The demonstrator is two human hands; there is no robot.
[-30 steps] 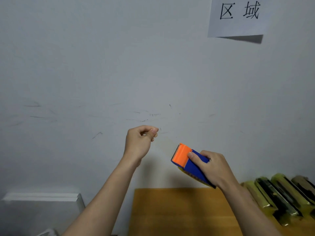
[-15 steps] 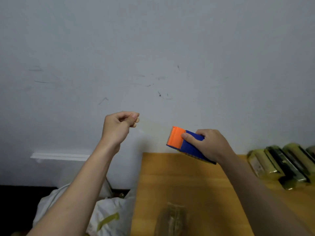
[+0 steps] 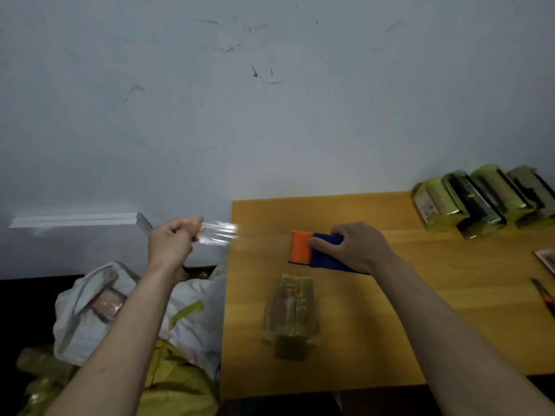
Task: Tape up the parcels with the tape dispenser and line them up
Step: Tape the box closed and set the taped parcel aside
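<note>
Status, taping: four parcels (image 3: 480, 202) taped and lined up at the tabletop's (image 3: 375, 340) far right; one parcel (image 3: 291, 313) lying mid-tabletop, untaped I judge; my right hand (image 3: 357, 247) gripping the dispenser (image 3: 312, 250) above it, my left hand (image 3: 172, 244) pinching the drawn-out tape (image 3: 219, 234); more in the sack (image 3: 99, 304)

one parcel (image 3: 290, 313) on table (image 3: 390, 325), four parcels (image 3: 480, 201) behind.

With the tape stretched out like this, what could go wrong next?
1. The clear tape, pinched by the left hand and drawn from the tape dispenser in the right hand, hangs unsupported; it may twist or stick to itself.
2. The parcel lies unheld on the table, so it may shift when taped.
</note>
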